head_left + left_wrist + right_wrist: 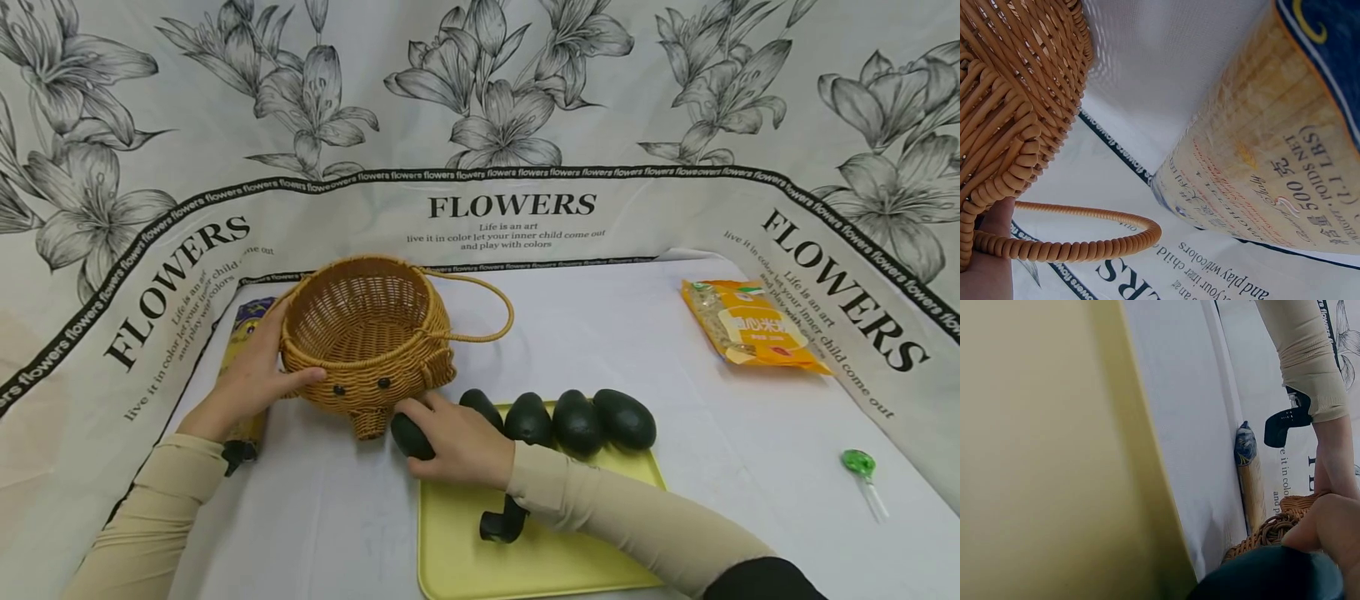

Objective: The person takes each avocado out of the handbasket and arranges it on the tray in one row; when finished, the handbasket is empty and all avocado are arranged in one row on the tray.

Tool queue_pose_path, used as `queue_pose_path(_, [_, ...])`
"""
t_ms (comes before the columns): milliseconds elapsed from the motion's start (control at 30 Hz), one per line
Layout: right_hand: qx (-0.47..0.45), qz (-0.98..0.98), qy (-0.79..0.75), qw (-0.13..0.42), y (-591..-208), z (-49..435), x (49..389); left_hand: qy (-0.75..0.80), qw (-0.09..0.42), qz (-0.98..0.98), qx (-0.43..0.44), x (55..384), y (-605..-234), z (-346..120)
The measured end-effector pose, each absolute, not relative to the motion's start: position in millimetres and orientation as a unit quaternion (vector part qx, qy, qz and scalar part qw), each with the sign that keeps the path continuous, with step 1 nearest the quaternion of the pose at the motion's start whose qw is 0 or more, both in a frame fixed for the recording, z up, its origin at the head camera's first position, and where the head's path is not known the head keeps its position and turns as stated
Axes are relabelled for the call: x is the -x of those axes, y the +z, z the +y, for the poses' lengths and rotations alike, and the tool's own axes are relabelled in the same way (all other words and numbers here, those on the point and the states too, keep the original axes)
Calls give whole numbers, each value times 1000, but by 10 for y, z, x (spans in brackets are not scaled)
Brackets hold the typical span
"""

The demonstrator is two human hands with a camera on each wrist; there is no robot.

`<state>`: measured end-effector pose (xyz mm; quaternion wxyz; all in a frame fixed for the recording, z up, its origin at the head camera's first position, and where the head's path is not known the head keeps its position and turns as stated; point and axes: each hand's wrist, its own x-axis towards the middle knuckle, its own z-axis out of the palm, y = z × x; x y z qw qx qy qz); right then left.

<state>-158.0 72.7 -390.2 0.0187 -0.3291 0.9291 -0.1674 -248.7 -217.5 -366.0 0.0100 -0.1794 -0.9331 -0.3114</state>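
Observation:
A brown wicker basket (367,354) with two dark eyes, a snout and loop handles stands left of centre, its inside bare. My left hand (258,371) grips its left side, thumb across the front; in the left wrist view a finger lies by a handle (1085,250). Between the basket's snout and the yellow tray (450,558), my right hand (468,442) holds a dark green avocado (408,437), also visible low in the right wrist view. Several more avocados (528,419) lie in a row along the tray's far side, one partly hidden behind my right hand.
A pasta packet (1260,156) lies left of the basket, partly behind my left arm. An orange food packet (753,325) sits at the back right, and a green lollipop (858,462) lies at the right. A flower-printed cloth (510,221) rises behind the table.

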Motion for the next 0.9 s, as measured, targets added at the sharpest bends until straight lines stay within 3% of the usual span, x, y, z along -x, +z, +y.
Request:
queue_pose_path(200, [329,939,-97,-15,-3935,717,1619,-313,12,-932,182,2498,-3657,-2167])
queue_pose_path(900, [269,962,-27,-29,-3941,781,1689,-308,11,-935,176,2491,-3658,-2173])
